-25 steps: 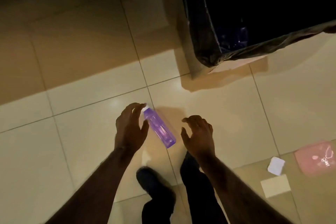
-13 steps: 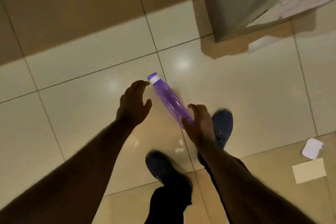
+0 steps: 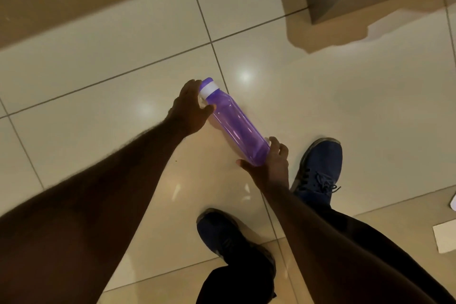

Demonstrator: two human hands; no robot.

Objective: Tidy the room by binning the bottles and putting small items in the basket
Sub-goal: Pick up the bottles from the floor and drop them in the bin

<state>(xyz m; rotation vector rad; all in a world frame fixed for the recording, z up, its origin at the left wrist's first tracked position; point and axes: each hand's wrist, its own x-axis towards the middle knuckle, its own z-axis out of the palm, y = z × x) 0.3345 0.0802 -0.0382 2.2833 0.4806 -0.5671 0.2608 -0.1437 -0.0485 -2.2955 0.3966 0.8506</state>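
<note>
Left hand (image 3: 190,108) has closed onto the purple bottle (image 3: 234,122) at its cap end; right hand (image 3: 270,164) fingers grasp its base. Bottle held over the floor. Step: binning; next, carry to the bin.

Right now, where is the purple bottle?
In the head view's middle, the purple bottle is held between the left hand and right hand, above the floor tiles.

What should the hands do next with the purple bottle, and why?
Probably lift it toward the bin. The left hand holds the purple bottle at its cap end and the right hand grips its base, so both ends look secured.
</note>
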